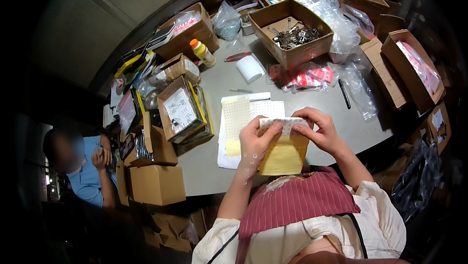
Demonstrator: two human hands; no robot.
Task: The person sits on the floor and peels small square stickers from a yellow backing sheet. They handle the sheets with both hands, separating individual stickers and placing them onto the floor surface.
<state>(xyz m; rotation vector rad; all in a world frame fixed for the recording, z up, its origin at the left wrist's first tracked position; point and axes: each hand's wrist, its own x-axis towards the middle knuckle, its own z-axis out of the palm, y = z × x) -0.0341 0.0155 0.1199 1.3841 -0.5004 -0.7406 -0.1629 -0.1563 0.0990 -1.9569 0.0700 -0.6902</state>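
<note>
My left hand (258,140) and my right hand (319,130) hold a sticker sheet (284,157) between them, above the near edge of the table. The sheet's lower part is plain yellow. Along its folded-over white top run rows of small round stickers, and both thumbs press there. Several small round see-through stickers (247,169) cling to my left wrist and forearm. Just left of my hands, more sticker sheets (236,118), yellow and white, lie in a loose stack on the table. My fingers behind the held sheet are mostly hidden.
Beyond the sheets lie a white curled sticker roll (250,68), a red cutter (237,57) and red-and-white packets (307,78). A carton of small metal parts (291,35) stands behind. A black pen (344,93) is at right. Cartons (156,184) line the left, near a seated person (90,166).
</note>
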